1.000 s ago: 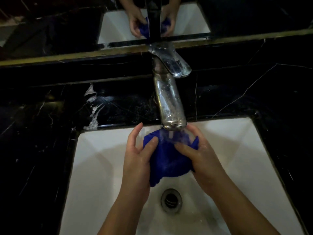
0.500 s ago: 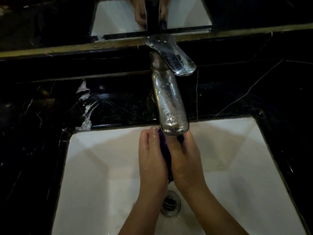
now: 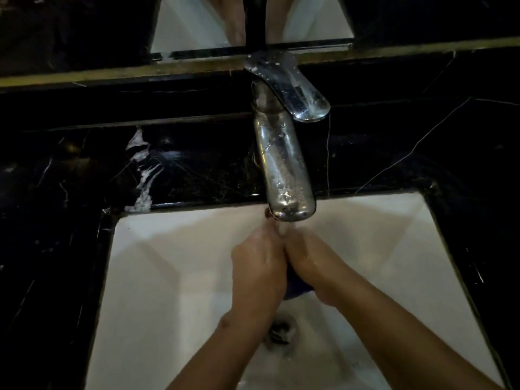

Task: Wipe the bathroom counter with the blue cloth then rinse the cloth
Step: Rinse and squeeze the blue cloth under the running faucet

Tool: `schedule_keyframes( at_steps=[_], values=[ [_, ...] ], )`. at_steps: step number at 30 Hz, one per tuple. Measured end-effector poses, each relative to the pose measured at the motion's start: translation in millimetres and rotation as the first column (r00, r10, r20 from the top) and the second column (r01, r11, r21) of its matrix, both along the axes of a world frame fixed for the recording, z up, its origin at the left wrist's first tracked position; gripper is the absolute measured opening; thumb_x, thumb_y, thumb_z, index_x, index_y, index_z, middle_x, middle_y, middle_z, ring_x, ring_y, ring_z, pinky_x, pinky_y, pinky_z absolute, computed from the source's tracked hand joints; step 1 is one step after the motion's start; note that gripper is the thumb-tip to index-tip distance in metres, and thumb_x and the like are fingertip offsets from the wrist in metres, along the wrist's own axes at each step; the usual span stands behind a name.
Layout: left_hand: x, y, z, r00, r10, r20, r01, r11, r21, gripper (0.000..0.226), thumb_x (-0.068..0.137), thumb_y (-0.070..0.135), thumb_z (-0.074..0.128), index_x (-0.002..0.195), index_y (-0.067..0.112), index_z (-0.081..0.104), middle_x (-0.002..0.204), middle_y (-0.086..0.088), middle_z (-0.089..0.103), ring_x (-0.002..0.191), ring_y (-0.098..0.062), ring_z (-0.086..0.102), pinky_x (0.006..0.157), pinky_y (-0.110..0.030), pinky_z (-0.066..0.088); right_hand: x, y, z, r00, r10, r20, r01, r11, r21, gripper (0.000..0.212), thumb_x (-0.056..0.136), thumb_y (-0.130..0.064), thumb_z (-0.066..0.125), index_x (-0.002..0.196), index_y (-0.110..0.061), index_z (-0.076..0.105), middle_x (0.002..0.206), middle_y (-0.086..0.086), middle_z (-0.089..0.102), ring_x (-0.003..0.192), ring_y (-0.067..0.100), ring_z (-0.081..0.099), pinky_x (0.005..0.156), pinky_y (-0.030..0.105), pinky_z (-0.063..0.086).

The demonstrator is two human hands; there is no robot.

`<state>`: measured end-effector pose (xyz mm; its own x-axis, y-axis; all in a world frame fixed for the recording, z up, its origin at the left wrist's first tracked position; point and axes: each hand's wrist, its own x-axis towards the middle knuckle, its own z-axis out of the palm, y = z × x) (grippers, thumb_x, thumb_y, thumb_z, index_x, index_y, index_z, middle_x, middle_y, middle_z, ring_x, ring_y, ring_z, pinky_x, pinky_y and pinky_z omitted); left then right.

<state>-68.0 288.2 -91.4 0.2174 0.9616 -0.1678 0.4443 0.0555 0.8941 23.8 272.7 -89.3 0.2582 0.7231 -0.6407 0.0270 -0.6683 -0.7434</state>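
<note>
My left hand (image 3: 257, 263) and my right hand (image 3: 312, 263) are pressed together under the chrome faucet spout (image 3: 284, 175), over the white sink basin (image 3: 174, 263). The blue cloth (image 3: 295, 288) is squeezed between both palms, and only a small dark blue fold shows below them. Water runs from the spout onto my knuckles. Both hands grip the cloth tightly.
The drain (image 3: 281, 330) lies just below my wrists, with water flowing around it. The faucet lever (image 3: 292, 88) points to the right. Black marble counter (image 3: 197, 167) surrounds the basin, and a mirror (image 3: 197, 21) with a gold strip runs along the back.
The cloth was spread open between my hands under the stream. My hands have since closed together around it, bunching it until almost all of it is hidden.
</note>
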Motion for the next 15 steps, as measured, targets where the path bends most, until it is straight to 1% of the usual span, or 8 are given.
schedule_keyframes(
  at_steps=[3, 5, 6, 8, 10, 11, 13, 15],
  values=[
    [-10, -2, 9, 0.986, 0.033, 0.166, -0.011, 0.992, -0.129, 0.028, 0.103, 0.032, 0.057, 0.079, 0.017, 0.059, 0.072, 0.006, 0.069, 0.062, -0.002, 0.062, 0.055, -0.013, 0.045, 10, -15, 1, 0.989, -0.097, -0.108, 0.098, 0.995, 0.004, 0.042, 0.093, -0.057, 0.057, 0.094, -0.02, 0.076, 0.088, 0.007, 0.079, 0.085, 0.031, 0.076, 0.083, 0.058, 0.06],
    [-12, 4, 24, 0.925, 0.149, 0.35, -0.026, 0.942, -0.334, 0.012, 0.095, 0.024, 0.068, 0.1, 0.015, 0.063, 0.087, -0.001, 0.077, 0.079, -0.018, 0.075, 0.069, -0.032, 0.061, 20, -24, 2, 0.918, -0.265, -0.294, 0.288, 0.957, 0.035, 0.043, 0.089, -0.06, 0.06, 0.103, -0.022, 0.074, 0.096, 0.006, 0.079, 0.092, 0.029, 0.076, 0.09, 0.054, 0.059],
    [-13, 7, 32, 0.894, 0.182, 0.409, -0.006, 0.918, -0.397, 0.02, 0.091, 0.02, 0.073, 0.108, 0.017, 0.064, 0.094, -0.006, 0.079, 0.085, -0.027, 0.077, 0.075, -0.044, 0.062, 23, -29, 3, 0.869, -0.286, -0.403, 0.318, 0.948, 0.013, 0.044, 0.089, -0.059, 0.06, 0.108, -0.021, 0.073, 0.101, 0.007, 0.079, 0.095, 0.029, 0.076, 0.093, 0.053, 0.058],
    [-17, 11, 38, 0.826, 0.271, 0.495, 0.01, 0.87, -0.492, 0.035, 0.088, 0.011, 0.075, 0.12, 0.023, 0.064, 0.104, -0.012, 0.078, 0.093, -0.036, 0.076, 0.082, -0.052, 0.06, 21, -38, 2, 0.77, -0.285, -0.572, 0.296, 0.952, -0.076, 0.05, 0.087, -0.057, 0.064, 0.115, -0.017, 0.073, 0.106, 0.011, 0.078, 0.092, 0.03, 0.076, 0.087, 0.049, 0.06],
    [-21, 11, 38, 0.743, 0.379, 0.551, 0.031, 0.804, -0.595, 0.043, 0.089, 0.008, 0.069, 0.127, 0.027, 0.064, 0.114, -0.012, 0.076, 0.098, -0.034, 0.075, 0.083, -0.048, 0.06, 18, -46, -2, 0.609, -0.317, -0.727, 0.294, 0.942, -0.164, 0.049, 0.082, -0.053, 0.07, 0.102, -0.009, 0.077, 0.088, 0.012, 0.076, 0.067, 0.024, 0.073, 0.058, 0.034, 0.06],
    [-23, 10, 37, 0.696, 0.433, 0.573, 0.044, 0.77, -0.636, 0.044, 0.091, 0.007, 0.066, 0.129, 0.028, 0.064, 0.117, -0.01, 0.075, 0.1, -0.032, 0.075, 0.082, -0.045, 0.06, 18, -50, -5, 0.535, -0.331, -0.777, 0.305, 0.934, -0.188, 0.047, 0.079, -0.049, 0.076, 0.098, -0.007, 0.077, 0.082, 0.013, 0.073, 0.061, 0.022, 0.07, 0.05, 0.03, 0.057],
    [-26, 10, 35, 0.594, 0.514, 0.618, 0.098, 0.717, -0.69, 0.045, 0.095, 0.004, 0.059, 0.132, 0.028, 0.064, 0.124, -0.006, 0.073, 0.105, -0.028, 0.074, 0.08, -0.043, 0.062, 19, -56, -8, 0.426, -0.337, -0.84, 0.344, 0.919, -0.194, 0.05, 0.066, -0.035, 0.093, 0.103, -0.006, 0.077, 0.094, 0.016, 0.072, 0.073, 0.025, 0.071, 0.06, 0.032, 0.058],
    [-27, 10, 35, 0.495, 0.56, 0.664, 0.177, 0.683, -0.708, 0.046, 0.098, 0.003, 0.052, 0.135, 0.027, 0.064, 0.128, -0.008, 0.071, 0.102, -0.026, 0.074, 0.073, -0.04, 0.063, 19, -58, -10, 0.34, -0.326, -0.882, 0.38, 0.905, -0.189, 0.06, 0.058, -0.017, 0.097, 0.113, -0.005, 0.076, 0.114, 0.02, 0.069, 0.089, 0.03, 0.072, 0.075, 0.039, 0.058]
  ],
)
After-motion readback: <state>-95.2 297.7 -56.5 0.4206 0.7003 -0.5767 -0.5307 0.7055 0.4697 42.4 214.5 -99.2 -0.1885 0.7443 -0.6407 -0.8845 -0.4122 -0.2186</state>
